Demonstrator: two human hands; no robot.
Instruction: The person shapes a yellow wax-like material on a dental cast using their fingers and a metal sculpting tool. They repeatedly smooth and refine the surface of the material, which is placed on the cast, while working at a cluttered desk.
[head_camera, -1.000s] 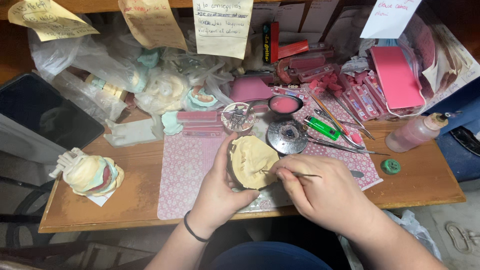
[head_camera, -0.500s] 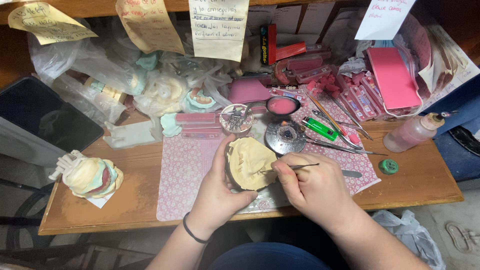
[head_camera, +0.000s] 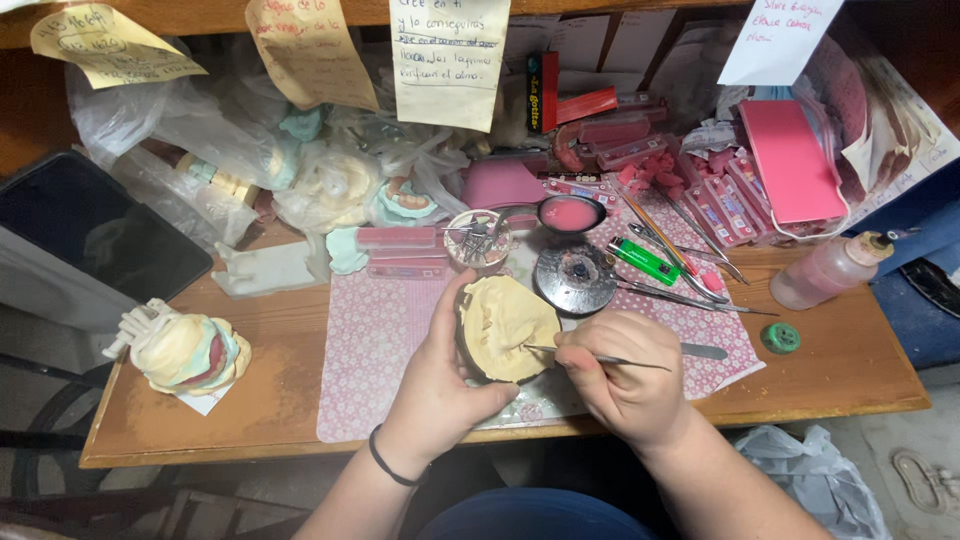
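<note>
Stuff is lying all over this wooden bench (head_camera: 280, 400), so I'm going left to right. Far left, a dark flat screen (head_camera: 95, 225) is leaning at the bench edge, and just in front of it a stack of plaster casts (head_camera: 180, 352) in cream, pink and teal is sitting on a scrap of white paper. Behind that, clear plastic bags (head_camera: 210, 140) with more casts inside are piling up under hanging paper notes (head_camera: 448, 55).

Moving in, a pink patterned mat (head_camera: 375, 340) is covering the middle of the bench. My left hand (head_camera: 440, 390) is hovering over it, fingers curled and clamped around a cream plaster dental cast (head_camera: 505, 328), thumb hooked under its lower edge, the rest wrapping the left rim. The cast is sitting tilted up toward me, just above the mat's front edge.

My right hand (head_camera: 628, 375) is right beside it, fingers pinched together on a thin metal instrument (head_camera: 590, 357), and its tip is touching the cast's right side.

Behind the hands, a small round dish of metal bits (head_camera: 477, 240), a bowl of pink material (head_camera: 570, 214) and a dark round disc (head_camera: 575, 280) are sitting close together. Further right, a green lighter (head_camera: 645, 262) and long metal tools (head_camera: 690, 298) are lying on the mat, pink wax sheets (head_camera: 790, 165) are stacking up behind, and a green cap (head_camera: 780, 337) and a pinkish squeeze bottle (head_camera: 825, 272) are resting near the right end.
</note>
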